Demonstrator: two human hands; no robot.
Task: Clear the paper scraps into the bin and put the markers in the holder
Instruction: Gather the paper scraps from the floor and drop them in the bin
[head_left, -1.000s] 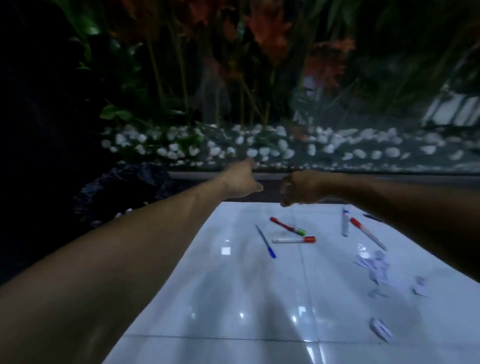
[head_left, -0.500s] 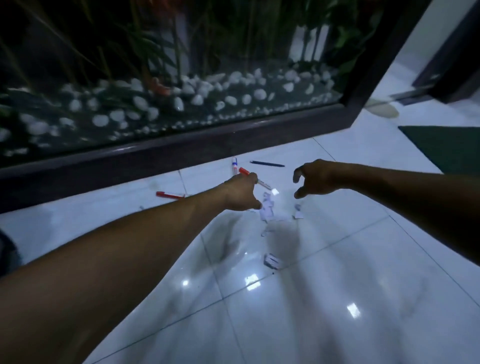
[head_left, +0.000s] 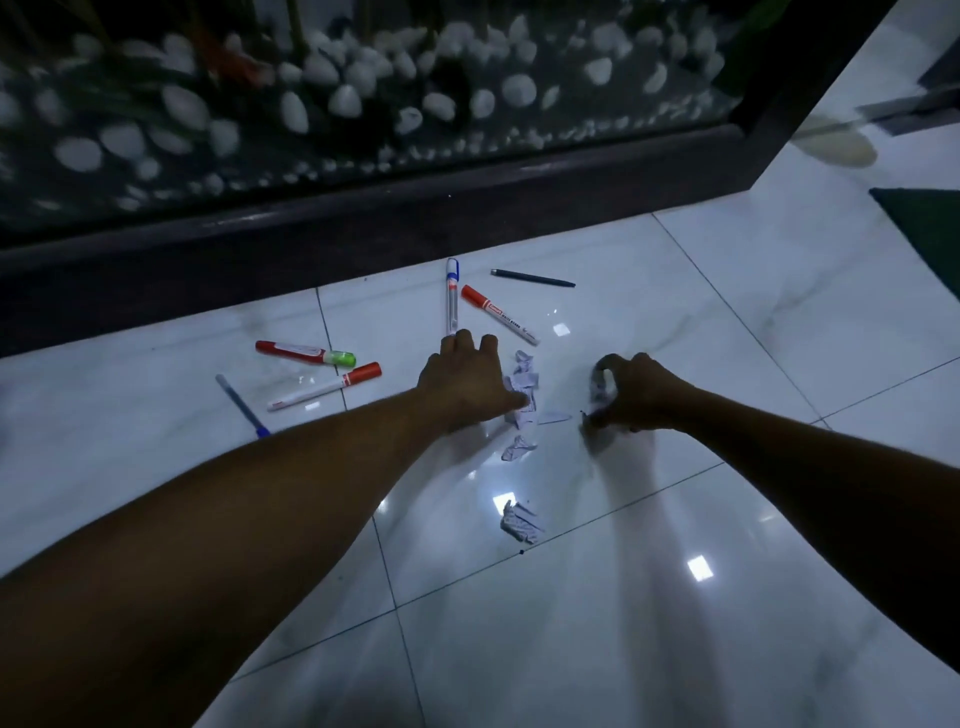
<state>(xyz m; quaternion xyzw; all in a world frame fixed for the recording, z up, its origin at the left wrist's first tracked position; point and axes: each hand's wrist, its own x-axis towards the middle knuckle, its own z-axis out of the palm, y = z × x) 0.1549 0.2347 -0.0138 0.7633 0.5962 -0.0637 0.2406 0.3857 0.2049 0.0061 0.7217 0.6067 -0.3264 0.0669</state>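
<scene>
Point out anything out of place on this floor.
Torn white paper scraps litter the glossy white tiled floor between both hands; one crumpled scrap lies apart, nearer the camera. Markers and pens, like the red-capped white marker, lie scattered at odd angles.

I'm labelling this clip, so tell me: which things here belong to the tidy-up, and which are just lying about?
Part of the job:
paper scraps
crumpled scrap
red-capped markers
red and green marker
blue pens
dark pen

Just there:
green mat
white pebbles
dark ledge
</scene>
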